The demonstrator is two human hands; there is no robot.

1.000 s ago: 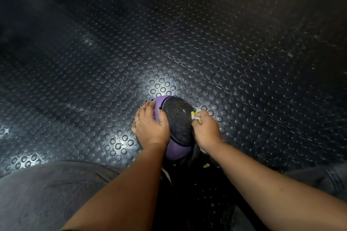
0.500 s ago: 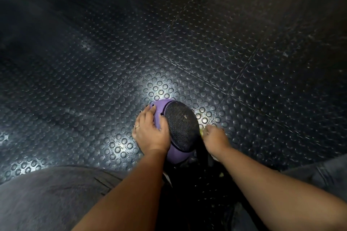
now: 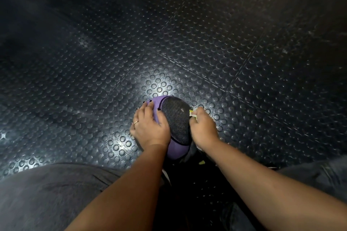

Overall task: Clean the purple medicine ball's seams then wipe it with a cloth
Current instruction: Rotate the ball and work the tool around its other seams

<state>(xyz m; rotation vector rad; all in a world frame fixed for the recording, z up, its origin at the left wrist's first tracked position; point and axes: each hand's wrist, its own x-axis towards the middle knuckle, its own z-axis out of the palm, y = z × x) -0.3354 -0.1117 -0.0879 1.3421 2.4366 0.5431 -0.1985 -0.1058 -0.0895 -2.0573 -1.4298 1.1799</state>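
The purple medicine ball with a black textured panel sits on the studded floor right in front of me. My left hand lies spread over the ball's left side, fingers pressed on the purple surface. My right hand is at the ball's right edge, gripping a small white and yellow tool whose tip shows at the seam. Most of the tool is hidden inside my fist.
Black rubber floor with raised round studs stretches all around. My grey-clad knees frame the lower edge of the view. Dark fabric with a yellow bit lies under the ball's near right side.
My right hand dipped lower along the ball's right side half a second ago, then came back up to the seam, with the tool tip showing again. The left hand stays on the ball.
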